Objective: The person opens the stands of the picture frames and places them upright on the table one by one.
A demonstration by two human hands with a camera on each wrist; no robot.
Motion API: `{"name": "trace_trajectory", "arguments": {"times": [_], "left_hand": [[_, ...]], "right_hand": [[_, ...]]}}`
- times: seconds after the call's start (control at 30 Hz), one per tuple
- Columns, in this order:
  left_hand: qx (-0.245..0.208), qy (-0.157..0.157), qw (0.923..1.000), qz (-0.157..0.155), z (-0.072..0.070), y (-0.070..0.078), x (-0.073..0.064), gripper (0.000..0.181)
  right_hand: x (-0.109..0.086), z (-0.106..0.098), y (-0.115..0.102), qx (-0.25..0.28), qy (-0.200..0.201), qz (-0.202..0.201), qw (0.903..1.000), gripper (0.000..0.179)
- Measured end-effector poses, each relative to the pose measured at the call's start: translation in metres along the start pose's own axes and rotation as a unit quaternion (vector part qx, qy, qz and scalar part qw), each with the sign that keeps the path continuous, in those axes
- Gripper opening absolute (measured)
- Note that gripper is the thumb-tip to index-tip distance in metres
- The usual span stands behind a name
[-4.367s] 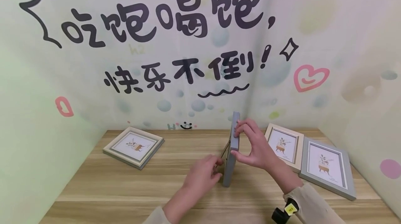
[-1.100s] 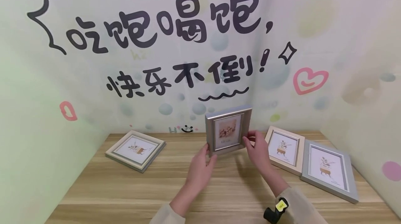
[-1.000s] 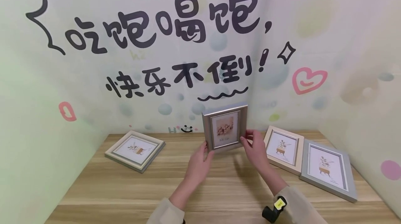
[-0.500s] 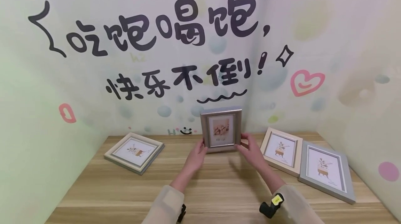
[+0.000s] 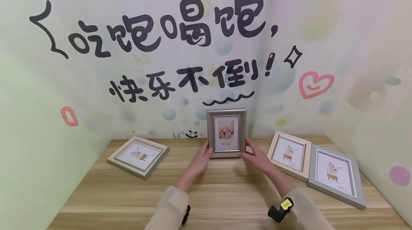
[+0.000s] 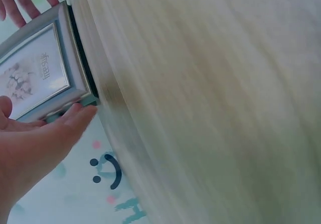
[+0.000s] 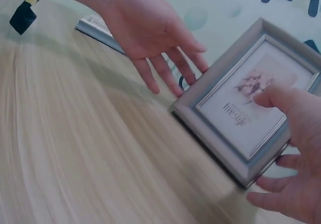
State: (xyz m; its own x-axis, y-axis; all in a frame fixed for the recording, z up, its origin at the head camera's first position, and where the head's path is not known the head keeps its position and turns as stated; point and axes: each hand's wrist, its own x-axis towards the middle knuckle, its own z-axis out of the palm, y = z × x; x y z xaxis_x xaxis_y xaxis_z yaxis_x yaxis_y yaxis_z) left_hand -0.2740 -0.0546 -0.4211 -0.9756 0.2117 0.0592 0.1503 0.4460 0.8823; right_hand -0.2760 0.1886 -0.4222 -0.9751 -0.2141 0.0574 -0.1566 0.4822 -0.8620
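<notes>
A champagne-coloured picture frame (image 5: 210, 130) with a flower picture stands upright near the back of the table (image 5: 219, 197), facing me. My left hand (image 5: 200, 159) is at its lower left side, fingers extended along the edge. At the lower right side is my right hand (image 5: 257, 157), its thumb in front of the frame and its fingers beside the edge. In the right wrist view, the fingers of the right hand (image 7: 296, 158) are loosely spread and the left hand's fingertips reach the frame's side. Whatever props the frame from behind is hidden.
On the left, a cream picture frame (image 5: 118, 148) lies flat on a grey one (image 5: 157, 164). To the right, another cream frame (image 5: 273, 151) and a larger grey frame (image 5: 334, 197) lie side by side. A printed backdrop (image 5: 154, 79) rises behind the table.
The frame was edge-on, with the left hand at its back support. It was then turned to face me and set down square on the table. In the last half second the hands have loosened.
</notes>
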Motion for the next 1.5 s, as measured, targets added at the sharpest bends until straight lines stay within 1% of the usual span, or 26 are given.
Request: {"name": "trace_trajectory", "arguments": {"times": [0.07, 0.13, 0.27, 0.33, 0.47, 0.57, 0.63, 0.73, 0.83, 0.87, 0.93, 1.0, 1.07, 1.1, 1.17, 1.3, 1.37, 1.43, 1.5], "left_hand": [[0.009, 0.007, 0.9998, -0.013, 0.0, 0.002, 0.0, 0.058], [0.026, 0.016, 0.9992, -0.024, 0.0, 0.004, -0.001, 0.059], [0.047, 0.02, 0.9983, -0.027, 0.002, 0.007, -0.004, 0.063], [0.036, 0.018, 0.9989, -0.026, 0.004, 0.009, -0.006, 0.065], [-0.006, 0.012, 0.9997, -0.022, 0.01, 0.013, -0.006, 0.071], [-0.017, 0.011, 0.9994, -0.028, 0.014, 0.015, -0.005, 0.075], [-0.013, 0.015, 0.9993, -0.033, 0.016, 0.014, -0.006, 0.078], [-0.014, 0.023, 0.9991, -0.032, 0.018, 0.013, -0.007, 0.082], [-0.02, 0.023, 0.9991, -0.03, 0.017, 0.01, -0.009, 0.083], [-0.021, 0.025, 0.999, -0.029, 0.016, 0.009, -0.009, 0.082], [-0.022, 0.034, 0.9988, -0.027, 0.015, 0.005, -0.011, 0.079], [-0.019, 0.048, 0.9983, -0.026, 0.014, 0.002, -0.013, 0.077], [-0.01, 0.066, 0.9975, -0.021, 0.013, 0.0, -0.014, 0.075], [-0.007, 0.073, 0.9971, -0.02, 0.013, -0.001, -0.015, 0.075], [-0.004, 0.083, 0.9964, -0.016, 0.009, -0.001, -0.016, 0.075], [-0.013, 0.082, 0.9965, -0.012, -0.004, 0.0, -0.021, 0.074], [-0.017, 0.078, 0.9968, -0.012, -0.011, 0.0, -0.025, 0.074], [-0.018, 0.075, 0.997, -0.008, -0.019, 0.0, -0.029, 0.073], [-0.015, 0.075, 0.997, -0.005, -0.025, -0.001, -0.034, 0.072]], "right_hand": [[-0.002, -0.002, -0.004, -0.019, -0.001, 0.014, 0.9997, 0.077], [-0.005, -0.003, -0.007, -0.034, 0.0, 0.025, 0.9991, 0.076], [-0.007, -0.005, -0.011, -0.06, -0.003, 0.033, 0.9977, 0.078], [-0.007, -0.007, -0.011, -0.067, -0.005, 0.035, 0.9971, 0.08], [-0.003, -0.013, -0.007, -0.028, -0.004, 0.045, 0.9986, 0.079], [-0.002, -0.016, -0.003, -0.005, 0.0, 0.048, 0.9988, 0.078], [-0.002, -0.015, -0.001, -0.003, -0.004, 0.042, 0.9991, 0.081], [-0.003, -0.012, -0.002, 0.008, -0.009, 0.02, 0.9997, 0.082], [-0.002, -0.01, -0.006, 0.015, -0.027, 0.001, 0.9995, 0.082], [-0.002, -0.009, -0.008, 0.013, -0.034, 0.003, 0.9993, 0.082], [-0.001, -0.01, -0.009, 0.012, -0.05, 0.021, 0.9985, 0.084], [-0.001, -0.01, -0.008, 0.013, -0.062, 0.046, 0.9969, 0.088], [-0.003, -0.011, -0.007, 0.01, -0.063, 0.07, 0.9955, 0.091], [-0.004, -0.011, -0.006, 0.007, -0.06, 0.075, 0.9953, 0.092], [-0.008, -0.012, -0.008, -0.01, -0.05, 0.073, 0.9961, 0.092], [-0.014, -0.012, -0.02, -0.059, -0.02, 0.042, 0.9972, 0.084], [-0.015, -0.01, -0.027, -0.084, -0.009, 0.019, 0.9963, 0.077], [-0.017, -0.008, -0.033, -0.096, -0.007, 0.001, 0.9953, 0.071], [-0.018, -0.005, -0.039, -0.101, -0.013, -0.012, 0.9947, 0.066]]}}
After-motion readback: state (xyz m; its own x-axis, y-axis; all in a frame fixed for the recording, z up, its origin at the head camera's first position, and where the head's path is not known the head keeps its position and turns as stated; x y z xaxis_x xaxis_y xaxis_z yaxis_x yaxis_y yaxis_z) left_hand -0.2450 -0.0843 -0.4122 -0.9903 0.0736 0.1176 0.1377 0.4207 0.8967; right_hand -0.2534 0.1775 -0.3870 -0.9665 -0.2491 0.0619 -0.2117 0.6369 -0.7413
